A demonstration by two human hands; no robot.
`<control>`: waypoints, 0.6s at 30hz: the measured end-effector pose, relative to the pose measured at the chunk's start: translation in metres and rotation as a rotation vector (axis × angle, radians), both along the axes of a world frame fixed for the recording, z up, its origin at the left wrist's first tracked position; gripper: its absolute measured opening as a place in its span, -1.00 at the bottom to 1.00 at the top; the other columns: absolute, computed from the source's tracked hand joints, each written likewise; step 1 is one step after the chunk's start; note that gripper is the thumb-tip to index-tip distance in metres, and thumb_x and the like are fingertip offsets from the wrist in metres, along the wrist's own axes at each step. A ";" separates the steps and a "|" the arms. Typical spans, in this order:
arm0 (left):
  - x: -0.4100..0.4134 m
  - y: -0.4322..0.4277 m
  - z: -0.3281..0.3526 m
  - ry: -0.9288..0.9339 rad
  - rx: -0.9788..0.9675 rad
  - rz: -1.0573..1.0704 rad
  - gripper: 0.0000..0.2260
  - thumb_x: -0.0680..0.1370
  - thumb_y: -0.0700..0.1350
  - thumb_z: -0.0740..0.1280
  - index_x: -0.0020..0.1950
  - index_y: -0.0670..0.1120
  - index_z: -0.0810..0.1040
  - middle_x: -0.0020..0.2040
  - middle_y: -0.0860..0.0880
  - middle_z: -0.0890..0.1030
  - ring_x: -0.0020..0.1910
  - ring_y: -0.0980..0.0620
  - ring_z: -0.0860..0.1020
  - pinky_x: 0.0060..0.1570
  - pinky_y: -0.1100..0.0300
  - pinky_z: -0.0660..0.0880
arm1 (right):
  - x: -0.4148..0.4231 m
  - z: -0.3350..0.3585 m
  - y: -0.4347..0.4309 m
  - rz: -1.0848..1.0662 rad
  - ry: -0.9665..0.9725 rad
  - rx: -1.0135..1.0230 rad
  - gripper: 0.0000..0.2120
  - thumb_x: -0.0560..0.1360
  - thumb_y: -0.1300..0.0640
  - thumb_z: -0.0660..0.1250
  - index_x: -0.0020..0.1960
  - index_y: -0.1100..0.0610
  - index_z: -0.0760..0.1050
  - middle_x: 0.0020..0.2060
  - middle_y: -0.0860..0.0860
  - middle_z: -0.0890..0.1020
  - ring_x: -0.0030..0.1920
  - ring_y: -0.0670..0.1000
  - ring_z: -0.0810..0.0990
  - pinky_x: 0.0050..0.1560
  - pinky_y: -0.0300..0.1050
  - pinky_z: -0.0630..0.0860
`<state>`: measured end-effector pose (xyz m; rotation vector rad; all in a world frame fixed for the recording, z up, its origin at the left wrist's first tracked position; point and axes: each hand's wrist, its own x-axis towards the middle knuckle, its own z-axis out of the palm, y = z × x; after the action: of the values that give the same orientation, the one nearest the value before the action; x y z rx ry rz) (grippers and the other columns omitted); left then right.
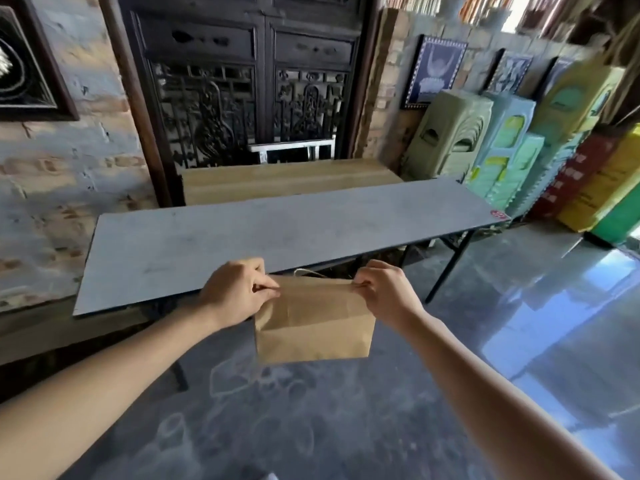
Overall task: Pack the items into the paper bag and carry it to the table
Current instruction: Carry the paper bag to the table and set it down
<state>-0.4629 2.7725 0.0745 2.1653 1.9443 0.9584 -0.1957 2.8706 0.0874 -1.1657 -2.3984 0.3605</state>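
I hold the paper bag (313, 327) up in the air between my two hands, my left hand (235, 292) pinching one top corner and my right hand (384, 292) pinching the other, fingers closed tight on the folded upper edge. The bag hangs below my knuckles, clear of the floor and just short of the near edge of the grey table (277, 230), which stretches out beyond both hands. Its top looks folded shut with a loop of twine handle (308, 273) peeking up behind the fold, so I judge the packing done — though I cannot see what is inside. What remains, as I read it, is the last bit of the carry and setting the bag down on the tabletop. The bag hangs upright, mouth up and base down, its broad face turned toward me; its long axis runs side to side, from one hand to the other.
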 end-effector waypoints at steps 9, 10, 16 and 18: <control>-0.048 0.236 -0.002 0.177 -0.044 0.097 -0.94 0.40 -0.09 0.53 -0.15 0.01 0.75 -0.34 0.04 0.51 -0.28 0.05 0.39 -0.39 0.24 0.38 | -0.066 -0.022 0.247 -0.034 -0.002 -0.062 -0.92 0.44 0.20 0.36 -0.19 0.05 0.58 -0.20 -0.04 0.58 -0.15 0.07 0.54 -0.26 -0.03 0.53; -0.055 0.265 -0.009 0.180 -0.050 0.129 -0.95 0.40 -0.08 0.53 -0.15 0.01 0.75 -0.33 0.05 0.51 -0.27 0.06 0.38 -0.38 0.23 0.40 | -0.076 -0.031 0.279 -0.022 -0.009 -0.052 -0.91 0.45 0.20 0.35 -0.20 0.05 0.56 -0.21 -0.04 0.58 -0.14 0.07 0.53 -0.27 -0.05 0.51; -0.082 0.407 -0.041 0.175 -0.127 0.310 -0.97 0.40 -0.07 0.53 -0.18 0.03 0.75 -0.33 0.06 0.50 -0.23 0.01 0.45 -0.38 0.19 0.48 | -0.134 -0.073 0.458 0.099 -0.095 -0.031 -0.90 0.43 0.27 0.23 -0.20 0.09 0.44 -0.24 -0.01 0.61 -0.17 0.13 0.51 -0.32 -0.05 0.42; -0.085 0.439 -0.047 0.186 -0.163 0.359 -0.99 0.39 -0.08 0.53 -0.23 0.02 0.74 -0.35 0.05 0.50 -0.23 -0.01 0.48 -0.41 0.19 0.48 | -0.147 -0.083 0.497 0.126 -0.118 -0.042 -0.89 0.43 0.27 0.22 -0.18 0.08 0.43 -0.23 0.00 0.63 -0.17 0.15 0.52 -0.33 -0.08 0.31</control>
<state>-0.5476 3.2119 0.0273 1.9152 2.4611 0.6220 -0.3428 3.3675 0.0046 -1.0845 -2.5857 0.3942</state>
